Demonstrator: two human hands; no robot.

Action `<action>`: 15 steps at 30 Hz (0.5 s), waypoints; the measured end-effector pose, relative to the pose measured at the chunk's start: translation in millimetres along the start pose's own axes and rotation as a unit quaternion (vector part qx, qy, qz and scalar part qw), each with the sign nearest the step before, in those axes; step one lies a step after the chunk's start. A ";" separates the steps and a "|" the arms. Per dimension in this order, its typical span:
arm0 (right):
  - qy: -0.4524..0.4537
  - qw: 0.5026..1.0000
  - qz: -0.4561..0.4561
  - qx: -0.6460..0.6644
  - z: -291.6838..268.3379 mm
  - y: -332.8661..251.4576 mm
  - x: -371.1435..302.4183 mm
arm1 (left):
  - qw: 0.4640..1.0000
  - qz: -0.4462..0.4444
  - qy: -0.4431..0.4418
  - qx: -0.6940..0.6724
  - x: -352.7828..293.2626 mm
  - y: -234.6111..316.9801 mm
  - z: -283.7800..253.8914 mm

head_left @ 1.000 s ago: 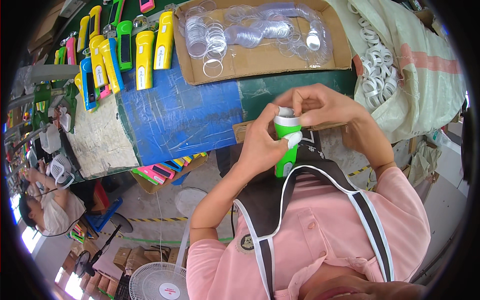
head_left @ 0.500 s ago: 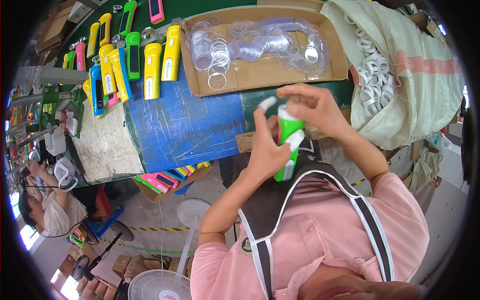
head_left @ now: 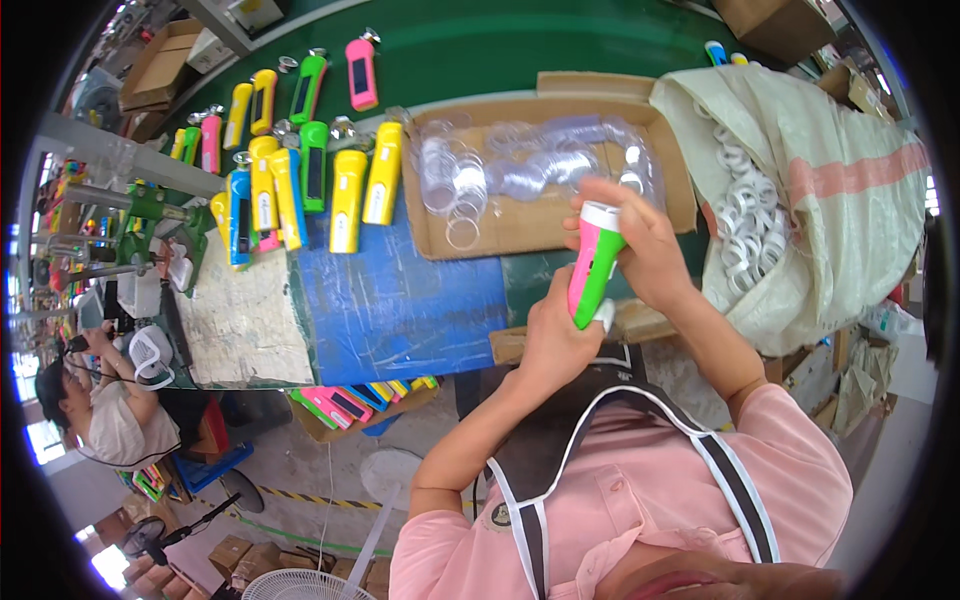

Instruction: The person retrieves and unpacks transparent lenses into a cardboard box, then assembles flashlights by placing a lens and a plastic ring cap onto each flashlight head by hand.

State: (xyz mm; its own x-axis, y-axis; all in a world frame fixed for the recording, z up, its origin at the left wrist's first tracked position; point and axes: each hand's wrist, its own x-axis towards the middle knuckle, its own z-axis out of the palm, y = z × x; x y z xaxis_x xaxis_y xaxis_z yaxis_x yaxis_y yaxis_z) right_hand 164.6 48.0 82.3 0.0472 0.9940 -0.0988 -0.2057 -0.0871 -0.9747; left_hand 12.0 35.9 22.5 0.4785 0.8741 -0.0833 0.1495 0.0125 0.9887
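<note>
A pink and green flashlight (head_left: 592,272) tilts in front of me, its head with the white ring (head_left: 600,214) pointing away. Around the lower body, my left hand (head_left: 562,335) is closed, with a white wrap on one fingertip. My right hand (head_left: 648,250) is curled round the head end, and some of its fingers are hidden behind the white ring. Just beyond, a shallow cardboard box (head_left: 530,242) holds clear round discs (head_left: 520,178). At the right, an open woven sack (head_left: 830,230) contains many white rings (head_left: 745,215).
Several yellow, green, blue and pink flashlights (head_left: 347,200) lie on the bench at the left, beside a green metal fixture (head_left: 150,210). Blue sheeting (head_left: 400,315) covers the near bench. Below the edge are a box of flashlights (head_left: 350,405) and a fan (head_left: 300,585). Another person (head_left: 125,410) works far left.
The flashlight has turned, so its pink side now shows as well as the green. My left hand has shifted lower, and my right hand now wraps round the head. The view has shifted.
</note>
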 end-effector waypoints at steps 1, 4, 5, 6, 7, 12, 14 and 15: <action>-0.002 0.993 0.012 0.118 -0.8 -0.2 8.2 | 0.996 -0.052 -0.036 -0.057 9.7 8.9 -5.2; 0.000 0.981 -0.163 -0.104 -49.7 -23.1 60.6 | 0.998 0.042 -0.045 0.016 63.7 41.0 -42.5; 0.047 0.972 -0.192 -0.129 -61.9 -37.1 88.2 | 0.994 0.082 -0.051 0.048 86.4 42.9 -57.4; 0.092 0.959 -0.219 -0.151 -71.5 -56.2 117.8 | 0.992 0.068 -0.011 0.101 114.1 45.2 -82.3; 0.086 0.932 -0.253 -0.244 -95.8 -74.6 151.1 | 0.987 0.058 0.024 0.150 147.4 47.2 -109.0; 0.123 0.813 -0.209 -0.529 -231.3 -66.7 311.8 | 0.884 0.062 0.233 0.400 296.7 -19.9 -237.6; 0.102 0.796 -0.104 -0.588 -303.9 -55.3 345.3 | 0.863 0.001 0.223 0.453 336.3 -38.2 -253.9; 0.083 0.777 -0.043 -0.622 -341.2 -52.0 353.2 | 0.865 0.006 0.219 0.451 354.0 -45.1 -251.7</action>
State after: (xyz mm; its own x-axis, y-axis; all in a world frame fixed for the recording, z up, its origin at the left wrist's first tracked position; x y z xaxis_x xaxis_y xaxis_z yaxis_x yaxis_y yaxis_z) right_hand 525.5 380.9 29.7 0.1559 0.9863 0.0540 0.9046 -0.1206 -0.4087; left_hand -43.2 467.0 -20.2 0.1403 0.9741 0.1774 0.8552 -0.2095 0.4740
